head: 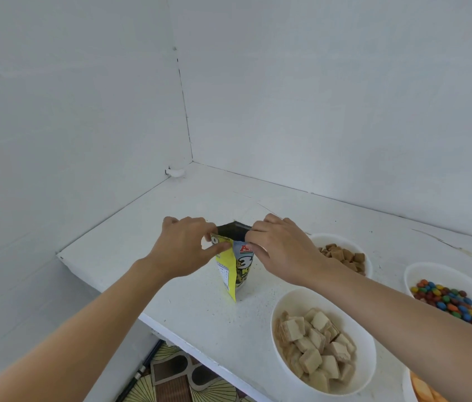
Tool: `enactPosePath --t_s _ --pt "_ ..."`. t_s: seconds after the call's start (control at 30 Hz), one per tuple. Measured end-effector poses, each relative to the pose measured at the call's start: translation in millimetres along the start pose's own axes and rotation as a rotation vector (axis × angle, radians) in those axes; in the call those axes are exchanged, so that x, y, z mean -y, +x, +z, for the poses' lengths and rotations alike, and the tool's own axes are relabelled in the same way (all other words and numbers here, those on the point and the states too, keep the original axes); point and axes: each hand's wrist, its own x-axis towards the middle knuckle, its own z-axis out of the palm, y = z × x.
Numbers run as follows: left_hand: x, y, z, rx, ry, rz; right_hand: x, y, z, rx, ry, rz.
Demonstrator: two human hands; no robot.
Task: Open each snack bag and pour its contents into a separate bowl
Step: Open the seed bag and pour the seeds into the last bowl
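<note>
1. At the near right corner we see part of a bowl with orange pieces in it; the frame edge cuts most of it off, and we cannot tell what the snack is.
2. At the near left, under the table edge, a strip of patterned floor shows, with a dark thin rod lying across it; what the rod is we cannot make out.
3. Just beyond the cut-off bowl stands a white bowl of pale wafer cubes, whole in view, close to the table's near edge.
4. To its right, a bowl of coloured candies sits partly behind our right forearm, which hides its near rim.
5. Further in, left of the wafer bowl, the snack bag stands upright on the table between our two hands. It is yellow, black and grey; its print is blurred and partly covered, so we cannot read it.
6. Our left hand pinches the bag's top left corner between thumb and fingers, the other fingers curled.
7. Our right hand grips the top right edge in the same closed pinch; its fingertips are hidden behind the bag's dark top strip. Whether the top is torn yet we cannot tell.
8. Behind the right hand a bowl of brown squares is half hidden by the wrist.
9. Far off, a small white fitting sits in the corner where the walls meet.
</note>
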Motion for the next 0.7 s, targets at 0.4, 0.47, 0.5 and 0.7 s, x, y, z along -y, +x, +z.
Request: enactPosePath --t_s 0.4,0.47,0.5,0.7 --pt "-2 -47 61 0.025 -0.590 -0.150 20 5 8 -0.125 -0.051 0.034" --pt "-6 -50 74 0.034 -0.605 -0.143 25 8 6 -0.111 -0.050 -0.043" --pt "-10 -50 79 0.034 -0.614 -0.145 27 10 5 -0.084 -0.081 -0.083" --pt "-22 -42 94 0.036 -0.506 -0.276 23 26 5 0.131 -0.177 -0.132"
